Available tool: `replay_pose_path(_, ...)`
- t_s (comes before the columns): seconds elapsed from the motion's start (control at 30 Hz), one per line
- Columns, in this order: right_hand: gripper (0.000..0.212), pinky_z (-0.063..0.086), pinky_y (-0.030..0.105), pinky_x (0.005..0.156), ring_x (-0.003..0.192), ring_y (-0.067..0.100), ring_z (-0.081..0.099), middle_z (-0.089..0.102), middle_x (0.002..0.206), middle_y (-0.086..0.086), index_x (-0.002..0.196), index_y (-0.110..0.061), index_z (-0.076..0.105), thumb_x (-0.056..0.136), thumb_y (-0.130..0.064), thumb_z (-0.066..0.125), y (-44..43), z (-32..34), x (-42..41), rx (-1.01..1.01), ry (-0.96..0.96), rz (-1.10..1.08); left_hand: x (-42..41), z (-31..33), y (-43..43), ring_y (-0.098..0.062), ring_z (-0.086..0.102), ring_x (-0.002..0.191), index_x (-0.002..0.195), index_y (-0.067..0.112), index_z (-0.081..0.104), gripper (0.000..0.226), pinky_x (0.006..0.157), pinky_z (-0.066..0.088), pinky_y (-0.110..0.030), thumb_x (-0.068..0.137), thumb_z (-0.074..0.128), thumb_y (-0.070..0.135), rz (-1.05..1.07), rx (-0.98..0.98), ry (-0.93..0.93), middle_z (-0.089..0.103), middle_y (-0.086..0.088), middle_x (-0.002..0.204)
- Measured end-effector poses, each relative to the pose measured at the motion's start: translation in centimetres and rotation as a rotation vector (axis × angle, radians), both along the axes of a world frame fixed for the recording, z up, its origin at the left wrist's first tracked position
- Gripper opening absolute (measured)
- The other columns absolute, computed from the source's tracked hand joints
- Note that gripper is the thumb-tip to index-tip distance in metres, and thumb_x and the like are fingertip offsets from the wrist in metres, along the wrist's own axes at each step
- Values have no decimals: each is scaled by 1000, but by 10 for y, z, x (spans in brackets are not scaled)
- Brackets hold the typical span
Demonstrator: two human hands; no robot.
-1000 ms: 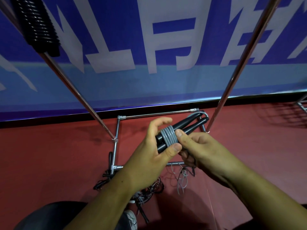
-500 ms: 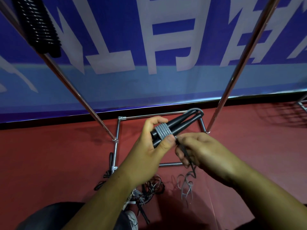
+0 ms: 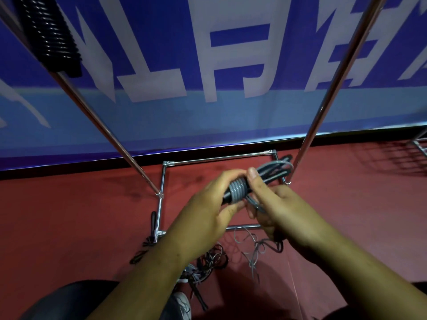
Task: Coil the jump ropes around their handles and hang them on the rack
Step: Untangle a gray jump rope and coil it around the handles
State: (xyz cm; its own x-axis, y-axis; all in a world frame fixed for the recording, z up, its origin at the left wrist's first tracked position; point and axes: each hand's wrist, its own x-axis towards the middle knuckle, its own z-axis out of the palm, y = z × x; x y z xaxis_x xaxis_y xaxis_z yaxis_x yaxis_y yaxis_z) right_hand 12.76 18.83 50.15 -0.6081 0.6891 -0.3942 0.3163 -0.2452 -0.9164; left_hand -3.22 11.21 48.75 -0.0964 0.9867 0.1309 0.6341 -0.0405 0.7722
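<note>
The grey rope (image 3: 238,191) is wound in tight turns round the middle of two black handles (image 3: 227,197), which lie side by side. The bundle is held in the air in front of the rack (image 3: 323,116), over its base frame and between its two slanting chrome poles. The handles point up toward the foot of the rack's right pole, where a few grey loops bend round their far ends.

The left hand (image 3: 208,215) grips the handles on the near side of the turns, fingers curled over the top and thumb underneath. The right hand (image 3: 279,211) has its thumb pressed on top of the bundle just beyond the turns, and its curled fingers pinch the rope below. From this hand the slack (image 3: 256,248) hangs in loose curls toward the floor (image 3: 69,227), in front of the rack's near base bar.

A pile (image 3: 208,259) of dark and grey ropes lies tangled on the red floor at the rack's near left corner. High on the rack's left pole sits a black coil (image 3: 55,35). Behind the rack stands a blue banner (image 3: 161,116) with large white characters. Nearest the camera, well in front of the rack, are a dark trouser knee (image 3: 69,301) and a shoe (image 3: 182,303).
</note>
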Motion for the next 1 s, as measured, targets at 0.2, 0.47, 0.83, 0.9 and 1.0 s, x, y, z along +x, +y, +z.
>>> replay_pose_path(0.2, 67, 21, 27, 47, 43, 17, 23, 26, 52, 3, 70, -10, 54, 89, -74, 46, 0, -3, 0, -120, 46, -66, 5, 3, -2, 1, 62, 110, 136, 36, 54, 58, 91, 44, -11, 89, 74, 6, 11, 12, -9, 65, 18, 119)
replay_pose_path(0.47, 48, 11, 44, 58, 61, 24, 8, 12, 68, 10, 66, -18, 48, 106, -44, 39, -4, 4, -6, -72, 269, 123, -8, 15, -1, -9, 65, 121, 133, 38, 63, 45, 100, 50, -28, 89, 73, 41, 45, -153, -520, 70, 9, 127)
replay_pose_path(0.83, 56, 24, 43, 54, 52, 24, 30, 38, 52, 6, 56, -17, 59, 93, -60, 55, 1, -3, 0, 47, 65, 59, -4, 18, -3, -1, 68, 95, 115, 30, 60, 32, 80, 47, -10, 88, 78, 24, 104, -102, -428, 70, 14, 103)
replay_pose_path(0.9, 54, 25, 35, 50, 46, 20, 29, 38, 49, 6, 60, -16, 65, 91, -61, 56, 1, -3, 0, 1, 69, 53, -5, 18, -3, -1, 68, 92, 114, 30, 59, 33, 79, 48, -11, 88, 79, 24, 107, -107, -414, 70, 15, 101)
replay_pose_path(1.0, 54, 22, 32, 50, 45, 18, 24, 33, 49, 5, 69, -10, 66, 91, -59, 57, 1, -3, -1, -43, 75, 54, -7, 18, -2, 1, 65, 96, 114, 32, 58, 34, 81, 47, -10, 88, 79, 25, 113, -106, -363, 67, 20, 104)
